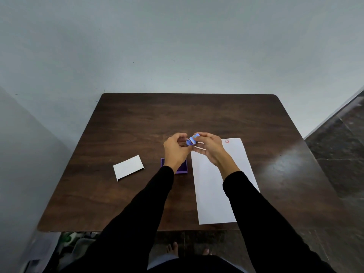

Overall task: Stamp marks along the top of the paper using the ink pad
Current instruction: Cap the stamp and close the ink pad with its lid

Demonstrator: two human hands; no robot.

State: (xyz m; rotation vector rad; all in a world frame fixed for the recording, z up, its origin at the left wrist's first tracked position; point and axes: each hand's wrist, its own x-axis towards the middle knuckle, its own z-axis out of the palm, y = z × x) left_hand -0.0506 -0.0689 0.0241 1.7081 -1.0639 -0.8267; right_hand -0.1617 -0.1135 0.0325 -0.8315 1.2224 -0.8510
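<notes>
- While both hands are up in the air above the dark surface [137,119], they meet on a small blue stamp [191,142].
- Left hand [175,149] has its fingers curled in and pinched on one side of the stamp.
- Right hand [209,146] has its fingers closed on the other side, so the stamp sits between the two hands.
- It looks like two blue parts, maybe a cap and a body. I cannot tell if they are being pulled apart or pushed together.
- A long white paper [213,194] lies flat under the right arm. One red smiley mark [227,141] already sits near its top edge, at the right.
- A purple ink pad [183,168] lies open just left of the paper, partly hidden by the left wrist.
- A white card [129,167] lies farther left, well apart.
- I think this is the getting-ready step before another mark.
- Next, the stamp face likely needs a press on the ink pad, then a straight push down on the paper's top, beside the red mark.
</notes>
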